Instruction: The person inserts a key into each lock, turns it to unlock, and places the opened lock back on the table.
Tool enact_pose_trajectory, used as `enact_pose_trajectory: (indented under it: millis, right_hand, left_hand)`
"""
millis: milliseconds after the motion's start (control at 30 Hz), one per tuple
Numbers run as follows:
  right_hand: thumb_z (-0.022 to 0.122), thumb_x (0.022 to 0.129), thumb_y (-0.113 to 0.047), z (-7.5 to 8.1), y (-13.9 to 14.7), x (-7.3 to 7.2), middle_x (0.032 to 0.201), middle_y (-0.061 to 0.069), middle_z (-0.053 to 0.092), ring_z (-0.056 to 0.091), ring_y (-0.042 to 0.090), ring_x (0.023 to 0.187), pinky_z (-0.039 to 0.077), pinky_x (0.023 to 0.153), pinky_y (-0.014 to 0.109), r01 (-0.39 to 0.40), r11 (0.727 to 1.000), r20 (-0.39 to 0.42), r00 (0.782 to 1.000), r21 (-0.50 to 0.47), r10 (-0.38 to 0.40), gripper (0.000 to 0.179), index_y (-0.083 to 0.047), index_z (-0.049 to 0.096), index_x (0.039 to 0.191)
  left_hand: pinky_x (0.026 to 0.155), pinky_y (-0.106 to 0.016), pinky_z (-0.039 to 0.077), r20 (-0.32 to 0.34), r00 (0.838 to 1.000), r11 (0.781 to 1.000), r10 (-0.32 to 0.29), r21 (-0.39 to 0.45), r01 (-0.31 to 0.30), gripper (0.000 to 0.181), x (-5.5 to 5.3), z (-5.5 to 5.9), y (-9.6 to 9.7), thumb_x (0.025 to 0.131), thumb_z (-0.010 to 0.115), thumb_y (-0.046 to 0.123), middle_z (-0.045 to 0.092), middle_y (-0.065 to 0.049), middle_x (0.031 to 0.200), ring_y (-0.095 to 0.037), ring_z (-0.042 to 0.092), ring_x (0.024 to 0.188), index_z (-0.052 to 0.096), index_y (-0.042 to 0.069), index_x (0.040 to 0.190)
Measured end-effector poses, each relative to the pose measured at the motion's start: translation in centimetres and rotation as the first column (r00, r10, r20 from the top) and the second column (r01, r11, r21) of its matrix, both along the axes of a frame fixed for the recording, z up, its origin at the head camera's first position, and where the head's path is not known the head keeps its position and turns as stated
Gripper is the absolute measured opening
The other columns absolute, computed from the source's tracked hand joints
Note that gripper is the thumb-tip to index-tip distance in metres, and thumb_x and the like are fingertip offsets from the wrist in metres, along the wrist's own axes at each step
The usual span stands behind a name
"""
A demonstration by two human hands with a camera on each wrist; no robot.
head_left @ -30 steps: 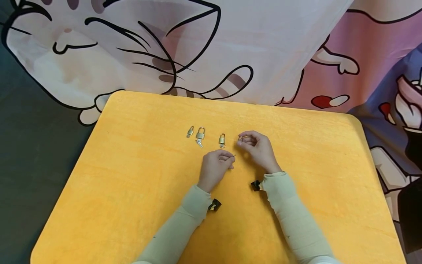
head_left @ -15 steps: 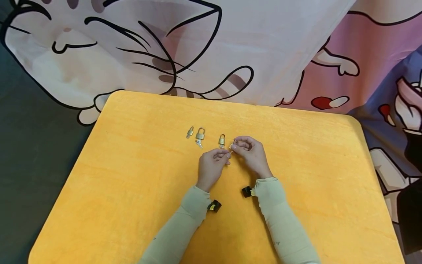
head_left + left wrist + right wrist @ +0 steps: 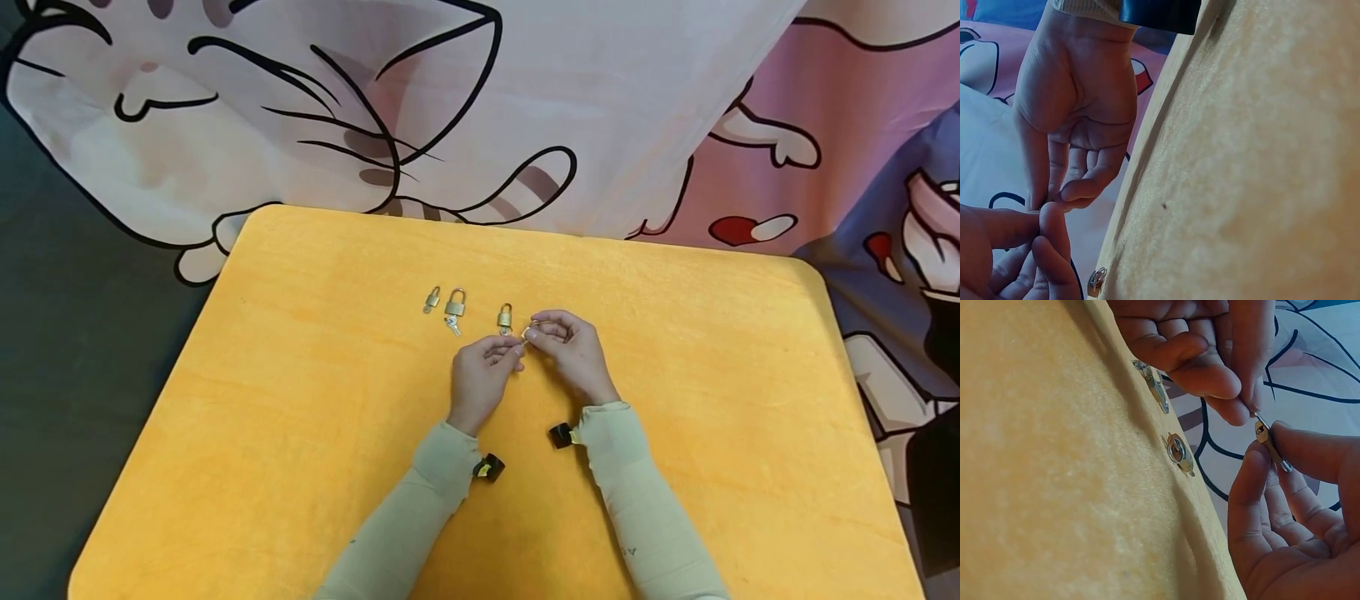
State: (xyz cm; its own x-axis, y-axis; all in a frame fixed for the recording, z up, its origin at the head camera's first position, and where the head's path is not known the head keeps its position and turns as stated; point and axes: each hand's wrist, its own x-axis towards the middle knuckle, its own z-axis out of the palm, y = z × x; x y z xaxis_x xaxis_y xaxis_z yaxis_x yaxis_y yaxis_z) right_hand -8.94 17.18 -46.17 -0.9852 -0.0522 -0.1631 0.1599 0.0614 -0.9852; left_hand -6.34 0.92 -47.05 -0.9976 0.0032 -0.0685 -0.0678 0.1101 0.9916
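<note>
Over the yellow table, my right hand pinches a small brass padlock between thumb and fingertips. Its keyhole end faces my left hand. The thumb and fingers of that left hand pinch a slim metal key, mostly hidden by the fingertips. In the right wrist view, the key's exposed end lies right at the padlock's keyhole end. Just beyond the hands, another brass padlock with a ring at its base lies on the table.
Farther left lie a larger brass padlock with silver keys and a small brass padlock. A cartoon-printed cloth hangs behind the table's far edge.
My right hand has moved left and slightly nearer me, bringing the padlock up to the key in my left hand. Over the last half second both hands stay nearly still.
</note>
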Motion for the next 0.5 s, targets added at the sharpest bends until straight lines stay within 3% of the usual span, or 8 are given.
enact_pose_trajectory:
  millis: [233,500]
  right_hand:
    - [0.074,0.092,-0.008,-0.04,0.19,-0.07,0.093,0.007,0.073,0.069,0.030,0.090,0.056,0.078,0.027,0.020,0.998,0.025,1.000,-0.056,-0.018,0.036,0.009,0.063,0.121]
    - [0.074,0.092,-0.008,0.06,0.13,0.00,0.093,0.005,0.072,0.069,0.026,0.088,0.055,0.077,0.027,0.000,0.998,0.014,1.000,-0.066,0.001,0.036,0.010,0.063,0.121]
  left_hand:
    - [0.072,-0.044,0.059,0.012,1.000,0.999,0.021,0.050,-0.022,0.015,-0.05,-0.10,-0.22,0.094,0.073,0.013,0.076,-0.011,0.093,-0.024,0.074,0.074,0.076,0.002,0.104]
    - [0.069,-0.035,0.060,0.006,1.000,1.000,0.011,0.027,-0.011,0.013,-0.06,-0.23,-0.33,0.094,0.071,0.011,0.077,-0.006,0.091,-0.017,0.073,0.071,0.076,0.003,0.103]
